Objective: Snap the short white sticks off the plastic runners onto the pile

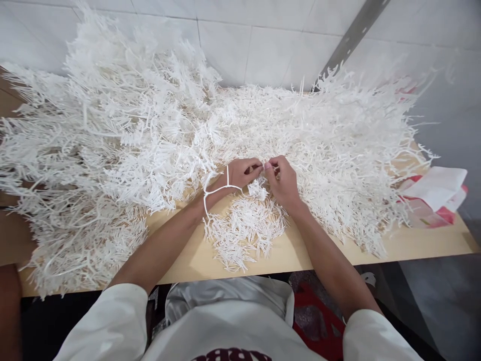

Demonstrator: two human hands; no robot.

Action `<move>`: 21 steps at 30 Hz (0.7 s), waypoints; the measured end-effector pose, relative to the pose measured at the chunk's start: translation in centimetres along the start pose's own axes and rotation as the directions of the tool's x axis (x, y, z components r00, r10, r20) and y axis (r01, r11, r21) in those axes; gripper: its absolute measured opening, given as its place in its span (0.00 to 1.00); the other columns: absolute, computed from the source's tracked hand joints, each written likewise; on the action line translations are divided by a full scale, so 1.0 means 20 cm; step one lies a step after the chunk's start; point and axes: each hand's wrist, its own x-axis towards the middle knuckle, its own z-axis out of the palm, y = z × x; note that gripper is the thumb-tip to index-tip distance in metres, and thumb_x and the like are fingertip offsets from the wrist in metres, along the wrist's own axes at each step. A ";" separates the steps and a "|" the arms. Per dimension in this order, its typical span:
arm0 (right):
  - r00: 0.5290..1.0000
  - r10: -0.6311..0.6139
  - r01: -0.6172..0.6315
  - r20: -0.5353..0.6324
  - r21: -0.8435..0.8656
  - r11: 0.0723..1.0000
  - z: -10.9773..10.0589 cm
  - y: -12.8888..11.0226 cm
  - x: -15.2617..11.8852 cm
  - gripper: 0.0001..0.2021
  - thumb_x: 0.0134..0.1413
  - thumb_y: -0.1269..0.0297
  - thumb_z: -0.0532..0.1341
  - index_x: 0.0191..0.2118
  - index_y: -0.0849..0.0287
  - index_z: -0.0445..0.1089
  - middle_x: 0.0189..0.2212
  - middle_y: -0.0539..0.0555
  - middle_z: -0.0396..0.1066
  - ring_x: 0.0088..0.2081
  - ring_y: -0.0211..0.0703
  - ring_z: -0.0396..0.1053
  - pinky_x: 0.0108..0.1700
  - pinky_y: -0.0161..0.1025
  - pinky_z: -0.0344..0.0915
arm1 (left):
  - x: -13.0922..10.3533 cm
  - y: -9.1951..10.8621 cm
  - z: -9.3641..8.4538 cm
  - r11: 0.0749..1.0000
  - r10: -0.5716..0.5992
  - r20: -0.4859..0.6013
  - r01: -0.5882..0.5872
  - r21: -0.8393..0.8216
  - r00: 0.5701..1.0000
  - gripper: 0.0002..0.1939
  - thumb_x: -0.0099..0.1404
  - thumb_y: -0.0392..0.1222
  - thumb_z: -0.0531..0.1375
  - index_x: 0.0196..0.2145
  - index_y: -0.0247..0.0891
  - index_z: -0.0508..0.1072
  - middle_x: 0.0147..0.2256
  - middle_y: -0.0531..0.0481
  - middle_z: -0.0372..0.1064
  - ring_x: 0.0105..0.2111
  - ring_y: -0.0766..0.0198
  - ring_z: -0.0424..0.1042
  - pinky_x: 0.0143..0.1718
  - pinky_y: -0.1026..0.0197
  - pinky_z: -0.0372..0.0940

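Observation:
My left hand (240, 172) and my right hand (283, 184) meet fingertip to fingertip over the table, both closed in a pinch. Between them shows a bit of a thin white sprig (263, 164), mostly hidden by the fingers. Across my left wrist lies a white branched stem (220, 188), its arms reaching over the forearm and down. Just below the hands is a small pile of white branching sprigs (246, 230), which look like plastic.
A tall heap of white sprigs (124, 120) covers the left side, and another heap (338, 145) spreads over the right. Red-and-white plastic packaging (432, 198) sits at the table's right end. Wooden table (293, 253) shows along the front edge; a tiled wall (259, 45) stands behind.

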 end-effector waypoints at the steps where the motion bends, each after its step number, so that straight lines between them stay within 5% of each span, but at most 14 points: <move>1: 0.999 0.005 -0.004 0.038 -0.042 0.999 0.00 0.00 0.00 0.09 0.64 0.58 0.53 0.34 0.55 0.62 0.30 0.50 0.67 0.31 0.38 0.63 0.32 0.39 0.58 | 0.00 0.01 0.01 0.998 -0.026 -0.014 0.027 0.054 1.000 0.11 0.66 0.44 0.54 0.33 0.38 0.73 0.25 0.54 0.70 0.24 0.70 0.64 0.28 0.65 0.55; 6: 0.988 -0.014 0.032 0.155 -0.114 0.993 -0.01 -0.03 -0.01 0.08 0.61 0.63 0.52 0.29 0.55 0.56 0.24 0.48 0.61 0.25 0.36 0.56 0.28 0.37 0.51 | -0.01 0.03 0.03 0.972 -0.087 -0.050 0.096 0.216 0.995 0.09 0.65 0.43 0.53 0.30 0.39 0.70 0.24 0.53 0.68 0.23 0.68 0.62 0.27 0.62 0.50; 9: 0.976 -0.167 0.173 0.140 -0.032 0.984 -0.01 -0.07 -0.05 0.08 0.58 0.69 0.51 0.28 0.55 0.55 0.21 0.46 0.58 0.23 0.34 0.54 0.27 0.37 0.51 | 0.00 0.02 0.00 0.970 -0.207 -0.117 0.219 0.105 0.971 0.10 0.66 0.42 0.51 0.28 0.38 0.65 0.21 0.56 0.63 0.21 0.70 0.58 0.25 0.63 0.49; 12: 0.951 -0.308 0.307 0.036 0.021 0.951 -0.02 -0.11 -0.08 0.08 0.59 0.69 0.53 0.28 0.55 0.58 0.23 0.46 0.59 0.25 0.33 0.56 0.29 0.36 0.54 | 0.01 0.01 -0.03 0.979 -0.204 -0.084 0.201 -0.033 0.975 0.10 0.65 0.44 0.52 0.27 0.39 0.64 0.21 0.58 0.61 0.21 0.72 0.58 0.25 0.65 0.50; 17: 0.993 -0.045 0.058 -0.110 0.124 0.991 -0.03 -0.07 -0.04 0.07 0.63 0.58 0.56 0.39 0.53 0.68 0.34 0.49 0.70 0.29 0.35 0.63 0.33 0.38 0.62 | 0.00 0.01 -0.05 0.954 -0.168 -0.101 0.136 -0.266 0.981 0.10 0.66 0.47 0.53 0.30 0.39 0.64 0.20 0.59 0.58 0.21 0.72 0.56 0.26 0.65 0.53; 21: 0.993 0.116 -0.104 -0.038 0.224 0.969 -0.01 -0.01 0.01 0.14 0.62 0.53 0.57 0.49 0.52 0.68 0.42 0.53 0.72 0.31 0.36 0.66 0.36 0.40 0.66 | 0.00 0.03 -0.05 0.935 -0.174 -0.078 0.140 -0.325 0.982 0.10 0.64 0.47 0.54 0.29 0.38 0.65 0.20 0.59 0.58 0.21 0.72 0.55 0.25 0.65 0.52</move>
